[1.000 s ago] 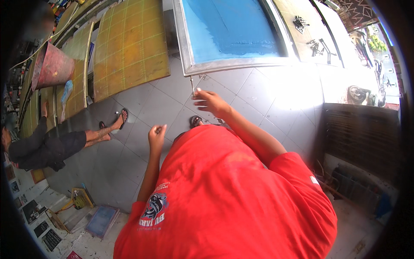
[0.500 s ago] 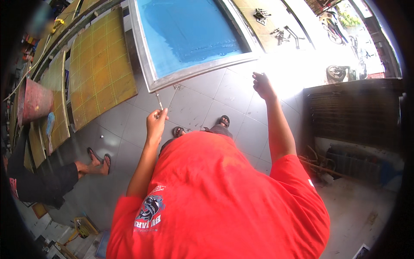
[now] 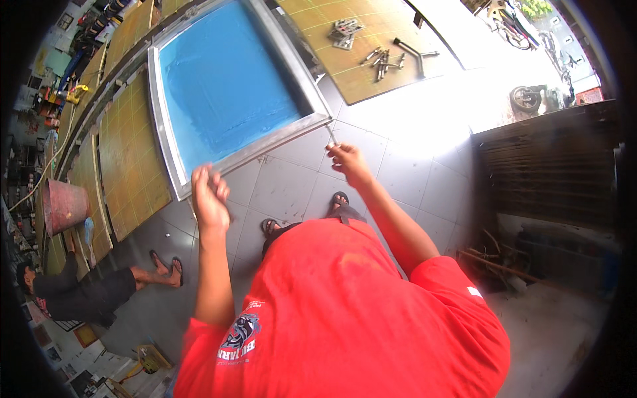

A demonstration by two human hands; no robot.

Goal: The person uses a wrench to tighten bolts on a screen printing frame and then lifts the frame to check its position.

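At eleven o'clock lies a rectangular silver metal frame [image 3: 259, 150] around a glossy blue panel [image 3: 229, 73]. At its four o'clock corner, the right hand [image 3: 349, 164] grips a thin metal rod [image 3: 331, 134]; the blurred left hand's [image 3: 211, 202] grip, towards seven o'clock, cannot be told. Uneven pulling could tilt the frame, smearing wet-looking blue.
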